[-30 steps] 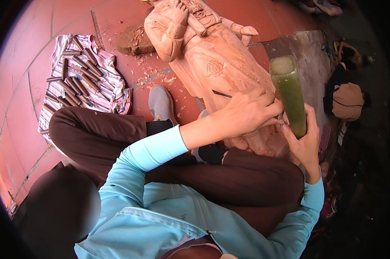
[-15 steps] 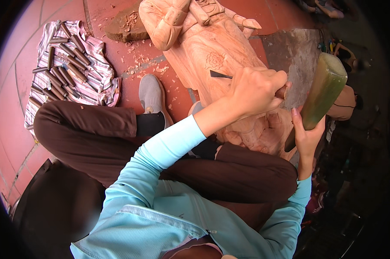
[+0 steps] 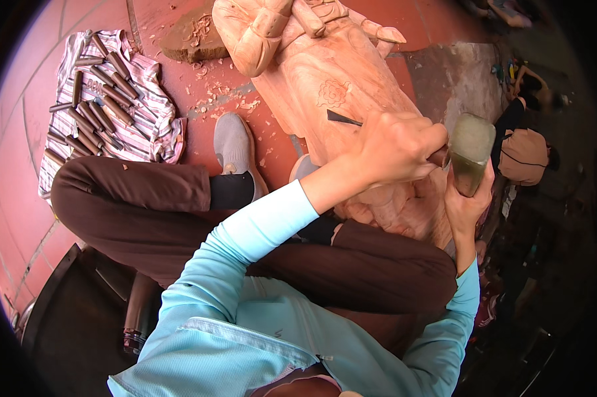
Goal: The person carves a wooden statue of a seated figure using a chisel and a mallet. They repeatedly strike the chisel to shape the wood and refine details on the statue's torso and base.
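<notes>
A carved figure of pale reddish wood (image 3: 341, 59) lies in front of me, with a small curled flower relief on its robe. My left hand (image 3: 401, 145) is closed around a wood chisel (image 3: 342, 117), whose dark flat blade points left over the robe just below the relief. The chisel's handle end pokes out on the right side of the fist. I cannot tell whether the blade's edge touches the wood. My right hand (image 3: 467, 205) grips a greenish, block-shaped mallet (image 3: 471, 142), its head close beside the handle end; the mallet's handle is hidden.
At the left, a striped cloth (image 3: 161, 135) on the red tiled floor (image 3: 27, 132) bears several chisels (image 3: 116, 109) with brown handles. Wood shavings (image 3: 219, 86) are scattered near my grey shoe (image 3: 232, 142). A wooden slab (image 3: 189, 43) lies behind. Another person (image 3: 523, 155) sits at the right.
The mallet has swung left and tilted, bringing its head closer to the chisel's handle end. My left hand and the chisel have shifted slightly right.
</notes>
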The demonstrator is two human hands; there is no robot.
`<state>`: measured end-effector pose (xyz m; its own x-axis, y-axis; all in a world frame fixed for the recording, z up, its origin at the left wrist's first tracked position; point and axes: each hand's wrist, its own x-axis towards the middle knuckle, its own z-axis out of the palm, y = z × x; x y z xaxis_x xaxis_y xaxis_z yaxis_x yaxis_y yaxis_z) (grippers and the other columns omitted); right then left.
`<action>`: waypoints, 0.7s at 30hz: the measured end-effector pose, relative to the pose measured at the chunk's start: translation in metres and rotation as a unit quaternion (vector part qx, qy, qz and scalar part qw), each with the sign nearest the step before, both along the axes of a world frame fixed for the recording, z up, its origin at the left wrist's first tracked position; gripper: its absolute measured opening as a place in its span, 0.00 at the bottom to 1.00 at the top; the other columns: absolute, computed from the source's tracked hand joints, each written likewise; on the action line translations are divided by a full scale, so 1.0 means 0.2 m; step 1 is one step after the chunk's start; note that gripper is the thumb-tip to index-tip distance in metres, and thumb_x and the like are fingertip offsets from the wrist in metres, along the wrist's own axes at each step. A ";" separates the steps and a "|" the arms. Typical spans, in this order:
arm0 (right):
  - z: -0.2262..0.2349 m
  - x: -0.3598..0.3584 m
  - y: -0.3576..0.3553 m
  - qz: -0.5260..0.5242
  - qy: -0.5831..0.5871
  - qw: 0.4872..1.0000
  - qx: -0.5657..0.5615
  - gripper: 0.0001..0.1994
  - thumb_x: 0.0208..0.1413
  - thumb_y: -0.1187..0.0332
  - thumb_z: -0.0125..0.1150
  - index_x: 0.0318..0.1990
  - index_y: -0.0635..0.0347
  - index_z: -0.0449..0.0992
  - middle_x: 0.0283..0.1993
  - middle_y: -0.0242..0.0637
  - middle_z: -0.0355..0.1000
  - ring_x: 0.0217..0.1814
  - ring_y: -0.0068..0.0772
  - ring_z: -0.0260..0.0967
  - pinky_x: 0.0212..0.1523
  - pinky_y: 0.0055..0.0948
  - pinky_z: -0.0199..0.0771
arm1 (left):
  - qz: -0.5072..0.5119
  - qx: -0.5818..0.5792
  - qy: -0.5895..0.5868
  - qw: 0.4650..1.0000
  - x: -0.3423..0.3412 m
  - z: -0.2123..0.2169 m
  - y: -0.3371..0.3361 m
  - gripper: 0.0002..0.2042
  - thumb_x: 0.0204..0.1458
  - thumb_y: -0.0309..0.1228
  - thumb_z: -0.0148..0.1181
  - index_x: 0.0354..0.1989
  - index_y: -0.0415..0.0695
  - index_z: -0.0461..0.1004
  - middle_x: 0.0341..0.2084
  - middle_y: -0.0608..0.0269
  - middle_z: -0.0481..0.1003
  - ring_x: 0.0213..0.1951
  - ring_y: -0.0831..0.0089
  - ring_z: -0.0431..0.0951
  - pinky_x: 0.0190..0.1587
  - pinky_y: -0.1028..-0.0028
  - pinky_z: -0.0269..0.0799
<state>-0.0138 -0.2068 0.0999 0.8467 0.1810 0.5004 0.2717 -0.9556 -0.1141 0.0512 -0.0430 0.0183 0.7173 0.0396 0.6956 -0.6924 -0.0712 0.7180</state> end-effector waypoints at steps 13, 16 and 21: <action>-0.03 -0.06 -0.19 0.024 0.045 0.988 -0.148 0.27 0.49 0.79 0.66 0.57 0.65 0.63 0.45 0.43 0.72 0.47 0.36 0.72 0.54 0.33 0.69 | 0.004 -0.020 -0.001 1.000 0.01 -0.02 -0.01 0.12 0.30 0.32 0.67 0.19 0.50 0.67 0.14 0.69 0.69 0.21 0.70 0.76 0.18 0.68 0.66; -0.06 -0.07 -0.13 0.002 0.023 1.000 0.017 0.22 0.51 0.81 0.64 0.53 0.67 0.64 0.36 0.36 0.71 0.38 0.27 0.70 0.53 0.29 0.67 | -0.011 0.018 0.000 1.000 0.00 -0.03 0.01 0.12 0.30 0.32 0.67 0.20 0.50 0.67 0.15 0.69 0.69 0.22 0.71 0.76 0.18 0.67 0.66; 0.00 -0.02 -0.16 0.062 0.005 0.982 -0.181 0.25 0.51 0.78 0.65 0.55 0.66 0.63 0.39 0.37 0.73 0.38 0.32 0.71 0.47 0.29 0.71 | -0.018 0.023 -0.003 1.000 0.00 -0.05 0.00 0.14 0.29 0.33 0.68 0.21 0.49 0.67 0.15 0.69 0.69 0.21 0.70 0.76 0.18 0.67 0.67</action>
<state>-0.0171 -0.2379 0.0998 0.8116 0.4473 0.3757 0.3890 -0.8937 0.2236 0.0507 -0.0423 0.0076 0.7139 -0.0181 0.7000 -0.6989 -0.0781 0.7109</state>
